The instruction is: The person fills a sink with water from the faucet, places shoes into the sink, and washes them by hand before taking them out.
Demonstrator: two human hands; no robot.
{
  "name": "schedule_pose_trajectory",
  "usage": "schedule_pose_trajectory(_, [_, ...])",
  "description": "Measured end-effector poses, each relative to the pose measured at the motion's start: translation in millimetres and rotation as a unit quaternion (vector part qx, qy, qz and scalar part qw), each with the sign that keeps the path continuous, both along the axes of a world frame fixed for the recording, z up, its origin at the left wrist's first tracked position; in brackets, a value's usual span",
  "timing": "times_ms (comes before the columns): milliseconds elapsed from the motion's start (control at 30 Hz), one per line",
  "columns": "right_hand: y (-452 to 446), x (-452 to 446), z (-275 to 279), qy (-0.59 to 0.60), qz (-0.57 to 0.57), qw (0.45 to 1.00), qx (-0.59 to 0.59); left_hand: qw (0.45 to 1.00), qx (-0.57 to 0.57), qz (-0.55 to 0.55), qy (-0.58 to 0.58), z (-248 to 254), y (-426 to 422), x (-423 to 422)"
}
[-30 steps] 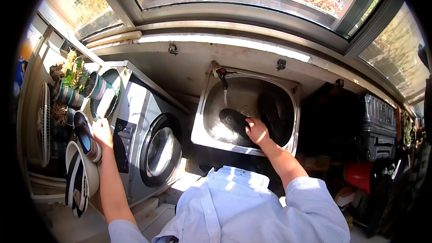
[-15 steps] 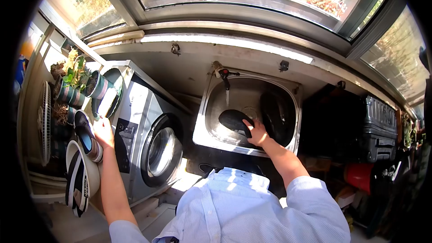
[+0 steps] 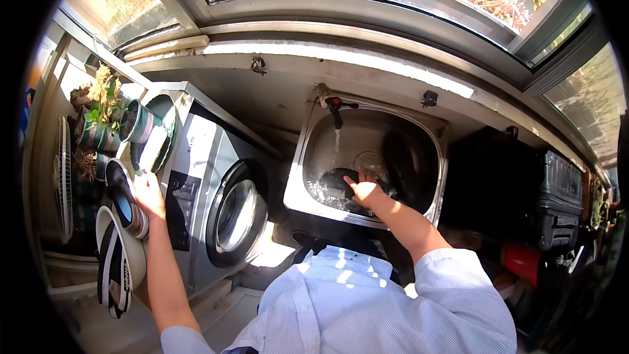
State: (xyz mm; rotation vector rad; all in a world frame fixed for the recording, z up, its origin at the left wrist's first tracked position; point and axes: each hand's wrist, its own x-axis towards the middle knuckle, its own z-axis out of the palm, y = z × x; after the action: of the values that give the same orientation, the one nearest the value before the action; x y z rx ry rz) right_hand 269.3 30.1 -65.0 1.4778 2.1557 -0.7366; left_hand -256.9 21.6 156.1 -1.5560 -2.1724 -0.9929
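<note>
My left hand [image 3: 151,198] is at the left, its fingers closed at the lower end of a white elongated object [image 3: 154,147], over a dark green dish [image 3: 171,115]. A dark shoe with a blue inside [image 3: 124,200] sits right beside this hand. Inside the steel sink [image 3: 295,190], my right hand [image 3: 367,191] has its thumb and fingers apart, against a dark flat piece [image 3: 335,178] in the splashing water. Its exact kind cannot be made out. Water runs from the tap [image 3: 335,110] above it.
A washing machine [image 3: 236,216] stands left of the sink. Potted plants [image 3: 98,128] and a white bowl-like container [image 3: 134,255] with black-and-white footwear [image 3: 116,275] fill the left side. A dark suitcase [image 3: 560,183] and a red bucket [image 3: 521,261] are at the right.
The dark piece, an oval under my right fingers before, now shows less and water splashes around it. My right hand has shifted slightly toward the left. My left hand stays almost in place.
</note>
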Motion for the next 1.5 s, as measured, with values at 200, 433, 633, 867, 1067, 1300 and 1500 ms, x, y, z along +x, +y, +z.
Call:
schedule_pose_trajectory(200, [0, -5, -31, -0.017, -0.021, 1.0, 0.007, 1.0, 0.006, -0.01, -0.007, 4, -1, 5])
schedule_pose_trajectory(433, [3, -9, -52, -0.044, -0.03, 0.997, 0.059, 0.999, 0.018, -0.028, 0.031, 3, 0, 3])
schedule_pose_trajectory(633, [9, 2, -30, -0.03, -0.014, 0.999, 0.034, 0.999, 0.015, 0.022, -0.023, -1, 2, 1])
schedule_pose_trajectory(867, [7, -12, -20, -0.034, -0.017, 0.999, 0.018, 0.998, 0.012, 0.01, 0.057, 6, 3, 8])
schedule_pose_trajectory(1067, [-11, -4, -32, 0.016, 0.03, 0.996, 0.087, 0.998, -0.03, 0.042, 0.034, 6, 3, 8])
schedule_pose_trajectory(1300, [-22, 5, -36, 0.161, -0.053, 0.981, 0.098, 0.997, -0.016, -0.01, 0.075, 8, 4, 6])
schedule_pose_trajectory(1500, [-35, 27, -28, 0.215, 0.006, 0.95, 0.227, 0.998, -0.047, 0.015, 0.032, 9, 4, 7])
